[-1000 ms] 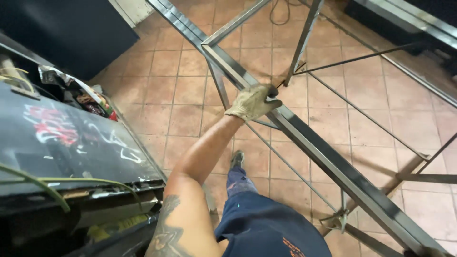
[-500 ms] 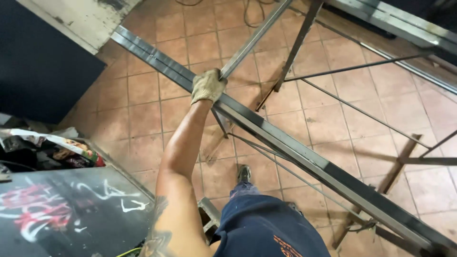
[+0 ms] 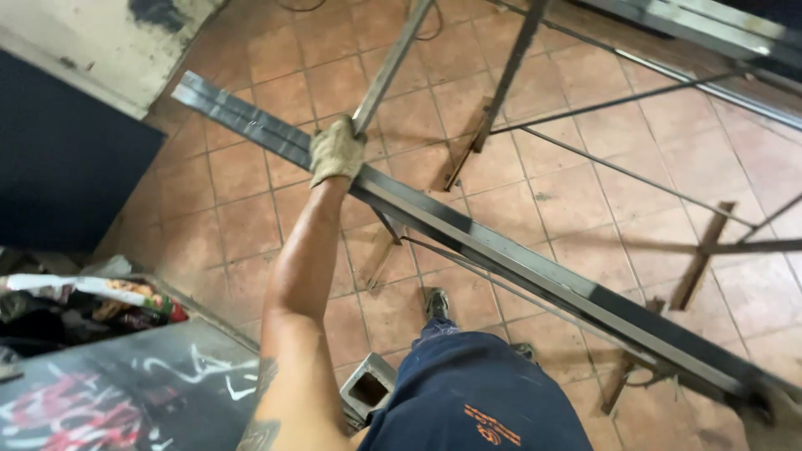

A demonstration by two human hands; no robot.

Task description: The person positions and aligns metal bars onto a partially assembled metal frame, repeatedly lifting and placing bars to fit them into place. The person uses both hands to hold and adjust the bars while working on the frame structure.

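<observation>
Left grip (image 3: 337,150), gloved, clasps one long steel beam (image 3: 501,250).

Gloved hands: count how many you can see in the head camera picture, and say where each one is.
2. The left hand grips the long steel beam near its upper end; the right hand shows only partly at the bottom right corner, at the beam's lower end.

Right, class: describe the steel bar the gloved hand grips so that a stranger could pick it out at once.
Start at the tiled floor, where a welded steel frame stands. The long flat steel bar crosses it diagonally from upper left to lower right, gripped by the gloved left hand. Unlike the thin rods around it, it is wide, doubled and shiny.
</observation>
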